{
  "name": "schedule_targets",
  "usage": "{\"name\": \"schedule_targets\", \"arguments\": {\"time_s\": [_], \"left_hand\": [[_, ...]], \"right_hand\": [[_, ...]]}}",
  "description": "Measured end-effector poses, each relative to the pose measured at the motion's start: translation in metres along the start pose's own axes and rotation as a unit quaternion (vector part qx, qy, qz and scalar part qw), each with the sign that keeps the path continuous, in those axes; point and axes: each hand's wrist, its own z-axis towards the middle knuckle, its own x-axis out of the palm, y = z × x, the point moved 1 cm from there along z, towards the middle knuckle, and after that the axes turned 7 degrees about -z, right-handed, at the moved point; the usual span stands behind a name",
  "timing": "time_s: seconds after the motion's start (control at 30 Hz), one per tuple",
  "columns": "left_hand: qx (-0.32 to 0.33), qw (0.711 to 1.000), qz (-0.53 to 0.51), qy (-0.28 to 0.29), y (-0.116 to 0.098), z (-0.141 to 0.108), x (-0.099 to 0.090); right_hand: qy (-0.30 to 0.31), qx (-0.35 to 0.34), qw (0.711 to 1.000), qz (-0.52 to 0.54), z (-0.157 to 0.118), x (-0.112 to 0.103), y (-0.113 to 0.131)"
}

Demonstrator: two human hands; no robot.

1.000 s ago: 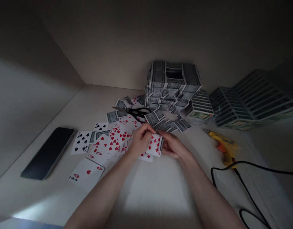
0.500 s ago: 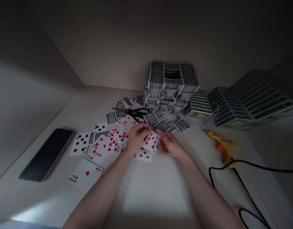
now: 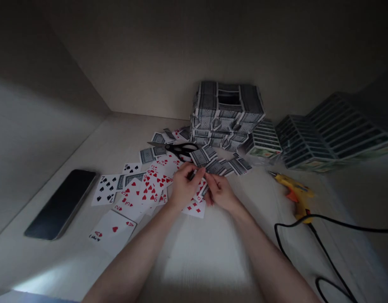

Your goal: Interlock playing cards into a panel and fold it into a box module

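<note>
Between my two hands is a playing card [image 3: 200, 190] with red diamonds, one edge bent so its patterned back shows on the right. My left hand [image 3: 185, 185] is closed on the card's left side, the thumb lying across its upper part. The fingers of my right hand [image 3: 219, 190] pinch its right edge. Below the hands, another diamond card [image 3: 194, 209] lies on the table. Loose heart cards [image 3: 151, 191] spread to the left of my left hand, and patterned card pieces [image 3: 217, 167] lie just beyond the fingers.
Black-handled scissors [image 3: 181, 149] rest on the cards. Behind them stands a box-like structure [image 3: 228, 111] of folded cards. A yellow glue gun [image 3: 296, 193] with a black cable [image 3: 339, 225] lies right, near packed card stacks [image 3: 304, 141]. A phone [image 3: 61, 204] lies left.
My left thumb has moved over the top of the card, and my hands have come closer together. Less of the card's face shows now.
</note>
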Motion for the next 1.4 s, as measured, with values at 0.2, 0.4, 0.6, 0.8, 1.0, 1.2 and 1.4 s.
{"name": "schedule_targets", "arguments": {"time_s": [0.2, 0.4, 0.6, 0.8, 1.0, 1.2, 1.4], "left_hand": [[-0.074, 0.997, 0.02, -0.008, -0.001, -0.004, -0.001], [-0.053, 0.998, 0.035, -0.018, -0.004, -0.007, 0.0], [0.009, 0.994, 0.11, -0.014, -0.006, -0.009, -0.002], [0.056, 0.991, 0.12, -0.009, -0.006, -0.009, -0.003], [0.063, 0.993, 0.102, 0.011, -0.005, -0.012, -0.006], [0.058, 0.996, 0.067, 0.014, -0.002, -0.013, -0.007], [0.102, 0.991, 0.088, 0.008, -0.002, -0.013, -0.006]], "right_hand": [[-0.006, -0.017, 1.0, 0.005, -0.001, 0.003, 0.0], [0.002, -0.001, 0.999, 0.038, 0.0, 0.003, 0.005], [0.077, 0.04, 0.99, 0.108, 0.0, -0.003, 0.007], [0.097, 0.036, 0.985, 0.139, -0.001, -0.007, 0.006], [0.088, 0.031, 0.987, 0.13, -0.002, -0.008, 0.008], [0.064, 0.041, 0.989, 0.126, -0.002, -0.005, 0.01], [0.037, 0.029, 0.994, 0.094, -0.002, -0.003, 0.01]]}}
